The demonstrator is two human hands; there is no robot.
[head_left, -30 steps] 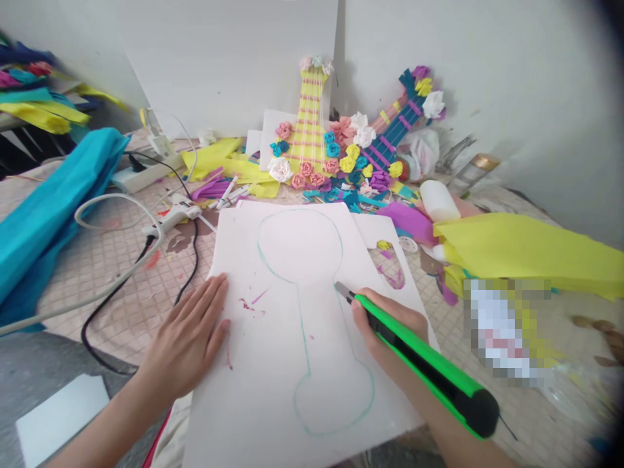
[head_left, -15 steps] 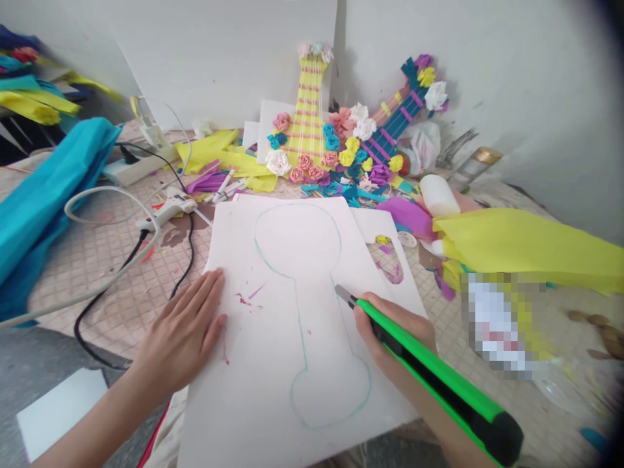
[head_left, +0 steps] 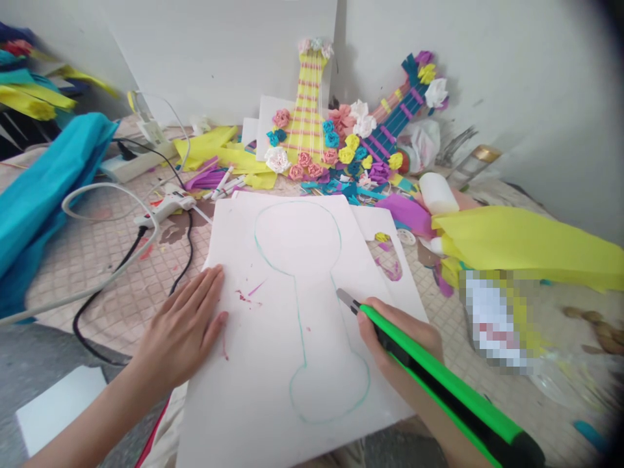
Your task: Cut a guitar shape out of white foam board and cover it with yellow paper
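The white sheet [head_left: 273,364] lies flat on the counter [head_left: 97,260], with a teal guitar-shaped outline [head_left: 298,305] drawn on it. My right hand [head_left: 400,338] is closed around a green utility knife [head_left: 429,370], its blade tip on the sheet at the right side of the outline's neck. My left hand [head_left: 182,331] lies open and flat on the sheet's left edge. A glue gun [head_left: 166,207] lies beyond it. Two flower-decked paper guitars [head_left: 307,110] lean against the wall behind.
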